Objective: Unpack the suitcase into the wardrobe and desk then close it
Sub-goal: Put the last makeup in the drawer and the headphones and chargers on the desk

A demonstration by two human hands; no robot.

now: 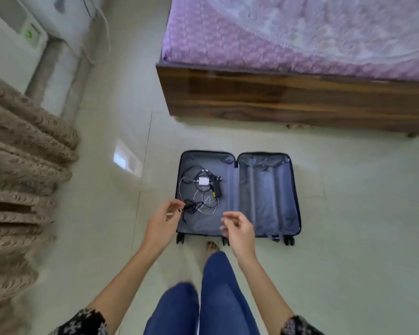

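Note:
A dark blue suitcase (pixel 264 233) lies open flat on the tiled floor, grey lining up. Its left half holds a tangle of black and white cables (pixel 198 201), a white charger block (pixel 203 181) and a black adapter (pixel 217 189). The right half holds nothing but its straps. My left hand (pixel 163 221) hovers over the left edge of the case, fingers apart, close to the end of a black cable. My right hand (pixel 240 228) hangs above the front middle of the case, fingers spread, holding nothing.
A wooden bed (pixel 288 97) with a purple cover stands beyond the suitcase. A beige curtain (pixel 17 177) hangs at the left. A white appliance (pixel 22 32) sits at the back left. My legs in blue jeans stand just before the case's wheels.

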